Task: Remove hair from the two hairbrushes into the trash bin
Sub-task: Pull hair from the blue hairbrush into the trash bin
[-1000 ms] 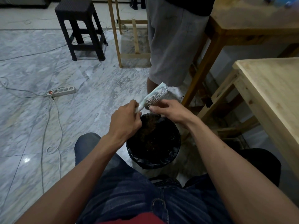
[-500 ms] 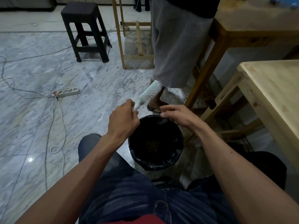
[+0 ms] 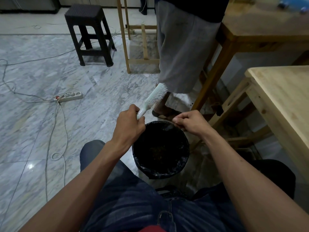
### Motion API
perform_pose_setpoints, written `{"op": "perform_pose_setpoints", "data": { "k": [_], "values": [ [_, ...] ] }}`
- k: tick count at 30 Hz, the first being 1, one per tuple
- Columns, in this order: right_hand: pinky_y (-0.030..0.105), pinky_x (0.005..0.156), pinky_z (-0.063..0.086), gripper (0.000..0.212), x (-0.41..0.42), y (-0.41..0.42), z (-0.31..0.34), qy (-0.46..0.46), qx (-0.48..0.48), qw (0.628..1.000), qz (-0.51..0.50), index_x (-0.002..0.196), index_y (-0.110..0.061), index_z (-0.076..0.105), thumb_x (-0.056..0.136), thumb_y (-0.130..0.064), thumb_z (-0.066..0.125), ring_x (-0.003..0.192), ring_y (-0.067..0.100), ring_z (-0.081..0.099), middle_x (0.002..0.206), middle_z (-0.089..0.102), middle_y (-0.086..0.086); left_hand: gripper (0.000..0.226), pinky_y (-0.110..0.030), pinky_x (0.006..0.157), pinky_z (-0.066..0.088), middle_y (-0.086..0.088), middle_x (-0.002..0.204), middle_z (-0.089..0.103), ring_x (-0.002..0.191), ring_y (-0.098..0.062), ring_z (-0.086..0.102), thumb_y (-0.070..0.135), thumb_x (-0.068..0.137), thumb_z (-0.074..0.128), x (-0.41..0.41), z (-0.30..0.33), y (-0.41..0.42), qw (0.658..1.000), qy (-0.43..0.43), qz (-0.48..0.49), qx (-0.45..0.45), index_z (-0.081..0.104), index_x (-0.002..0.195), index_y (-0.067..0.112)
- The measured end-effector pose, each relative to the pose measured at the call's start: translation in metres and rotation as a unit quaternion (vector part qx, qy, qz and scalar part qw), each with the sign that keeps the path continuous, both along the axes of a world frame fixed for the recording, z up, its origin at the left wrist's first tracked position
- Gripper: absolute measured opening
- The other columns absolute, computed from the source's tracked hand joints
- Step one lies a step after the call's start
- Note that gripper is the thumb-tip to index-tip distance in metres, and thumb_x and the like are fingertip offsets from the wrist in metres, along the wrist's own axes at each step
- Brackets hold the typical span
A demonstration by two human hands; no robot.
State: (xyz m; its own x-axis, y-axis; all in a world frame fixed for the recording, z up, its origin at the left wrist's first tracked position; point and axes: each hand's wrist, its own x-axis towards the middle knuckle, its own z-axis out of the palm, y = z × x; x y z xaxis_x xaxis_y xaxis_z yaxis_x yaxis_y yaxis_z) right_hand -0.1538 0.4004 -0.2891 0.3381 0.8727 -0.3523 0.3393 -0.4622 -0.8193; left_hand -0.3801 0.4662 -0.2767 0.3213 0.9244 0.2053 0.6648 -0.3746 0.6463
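My left hand (image 3: 129, 125) grips the handle of a pale mint hairbrush (image 3: 155, 96). The brush points up and away, with its white bristles facing right. A round trash bin (image 3: 161, 171) lined with a black bag stands on the floor between my knees, with dark debris at its bottom. My right hand (image 3: 189, 122) hovers over the bin's far right rim. Its thumb and fingers are pinched on what looks like a thin dark wisp of hair (image 3: 179, 127). A second hairbrush is not in view.
Another person in grey shorts (image 3: 184, 47) stands just beyond the bin, with one sandalled foot (image 3: 167, 113) near its rim. Wooden tables (image 3: 284, 101) flank the right. A black stool (image 3: 90, 34), a wooden frame, a power strip (image 3: 70, 96) and cables lie on the marble floor.
My right hand left the brush bristles and dropped to the bin's far rim with its fingers pinched. My left hand tilted the brush more upright, away from the bin.
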Motion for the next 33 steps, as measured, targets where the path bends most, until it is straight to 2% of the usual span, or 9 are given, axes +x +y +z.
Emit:
{"op": "perform_pose_setpoints", "data": {
  "k": [4, 7, 9, 13, 20, 24, 28, 30, 33],
  "values": [
    [0.020, 0.075, 0.051, 0.021, -0.002, 0.001, 0.003, 0.070, -0.003, 0.998, 0.005, 0.108, -0.019, 0.079, 0.095, -0.034, 0.071, 0.094, 0.011, 0.071, 0.104, 0.079, -0.003, 0.016, -0.043, 0.058, 0.048, -0.010, 0.078, 0.065, 0.065, -0.027, 0.057, 0.013, 0.086, 0.067, 0.003, -0.003, -0.004, 1.000, 0.001, -0.023, 0.013, 0.060, 0.096, 0.004],
    [0.029, 0.095, 0.053, 0.056, -0.012, 0.009, 0.008, 0.158, 0.001, 0.987, 0.029, 0.128, -0.019, 0.070, 0.089, -0.058, 0.070, 0.110, 0.012, 0.072, 0.120, 0.076, -0.002, 0.015, -0.042, 0.059, 0.047, -0.009, 0.079, 0.065, 0.066, -0.027, 0.057, 0.013, 0.085, 0.067, 0.009, -0.004, -0.009, 0.999, 0.006, -0.039, 0.027, 0.060, 0.095, 0.004],
    [0.034, 0.096, 0.055, 0.058, -0.018, 0.014, 0.007, 0.148, 0.020, 0.988, 0.027, 0.119, -0.014, 0.074, 0.086, -0.060, 0.073, 0.104, 0.013, 0.075, 0.112, 0.080, 0.000, 0.014, -0.042, 0.059, 0.048, -0.008, 0.079, 0.064, 0.066, -0.027, 0.056, 0.014, 0.085, 0.066, 0.011, -0.004, -0.011, 0.998, 0.016, -0.050, 0.042, 0.059, 0.095, 0.006],
    [0.021, 0.069, 0.057, 0.026, -0.021, 0.020, 0.007, 0.168, 0.062, 0.983, -0.044, 0.084, -0.002, 0.076, 0.089, -0.028, 0.080, 0.062, 0.007, 0.066, 0.074, 0.074, 0.003, 0.014, -0.043, 0.058, 0.049, -0.005, 0.082, 0.065, 0.067, -0.027, 0.057, 0.016, 0.085, 0.065, 0.007, -0.004, -0.011, 0.997, 0.035, -0.043, 0.062, 0.060, 0.096, 0.009],
    [0.016, 0.058, 0.054, 0.012, -0.016, 0.014, 0.014, 0.155, 0.079, 0.978, -0.117, 0.088, 0.002, 0.076, 0.093, -0.008, 0.073, 0.055, 0.006, 0.065, 0.067, 0.069, 0.005, 0.015, -0.040, 0.059, 0.046, -0.005, 0.086, 0.066, 0.070, -0.028, 0.059, 0.017, 0.087, 0.065, -0.003, -0.003, -0.006, 0.995, 0.065, 0.008, 0.070, 0.061, 0.100, 0.011],
    [0.017, 0.058, 0.050, 0.026, -0.017, 0.004, 0.027, 0.090, 0.000, 0.993, -0.072, 0.085, -0.003, 0.078, 0.101, -0.018, 0.063, 0.058, 0.002, 0.066, 0.068, 0.070, -0.002, 0.016, -0.038, 0.059, 0.044, -0.005, 0.088, 0.066, 0.071, -0.027, 0.059, 0.020, 0.089, 0.064, -0.002, -0.004, -0.004, 0.996, 0.056, 0.014, 0.071, 0.060, 0.102, 0.011],
    [0.032, 0.091, 0.042, 0.072, -0.024, 0.008, 0.026, -0.068, -0.137, 0.987, 0.056, 0.101, -0.016, 0.083, 0.104, -0.063, 0.029, 0.101, 0.016, 0.060, 0.109, 0.068, 0.004, 0.018, -0.037, 0.058, 0.043, -0.005, 0.088, 0.066, 0.069, -0.026, 0.056, 0.022, 0.090, 0.063, 0.004, -0.005, -0.004, 0.996, 0.040, 0.008, 0.073, 0.059, 0.102, 0.010],
    [0.043, 0.101, 0.048, 0.083, -0.027, 0.015, 0.024, -0.036, -0.164, 0.986, 0.026, 0.137, -0.017, 0.066, 0.099, -0.073, 0.019, 0.122, 0.026, 0.057, 0.145, 0.056, 0.010, 0.018, -0.036, 0.058, 0.042, -0.005, 0.088, 0.065, 0.069, -0.026, 0.055, 0.023, 0.090, 0.063, 0.006, -0.005, -0.004, 0.997, 0.034, 0.004, 0.073, 0.059, 0.102, 0.009],
    [0.052, 0.106, 0.048, 0.081, -0.030, 0.022, 0.024, 0.072, -0.114, 0.991, -0.007, 0.152, -0.026, 0.047, 0.094, -0.079, 0.028, 0.130, 0.026, 0.056, 0.151, 0.051, 0.004, 0.019, -0.040, 0.060, 0.047, -0.007, 0.087, 0.066, 0.070, -0.027, 0.057, 0.023, 0.090, 0.062, 0.007, -0.004, -0.003, 0.998, 0.033, -0.009, 0.062, 0.060, 0.102, 0.009]
  ]
}}
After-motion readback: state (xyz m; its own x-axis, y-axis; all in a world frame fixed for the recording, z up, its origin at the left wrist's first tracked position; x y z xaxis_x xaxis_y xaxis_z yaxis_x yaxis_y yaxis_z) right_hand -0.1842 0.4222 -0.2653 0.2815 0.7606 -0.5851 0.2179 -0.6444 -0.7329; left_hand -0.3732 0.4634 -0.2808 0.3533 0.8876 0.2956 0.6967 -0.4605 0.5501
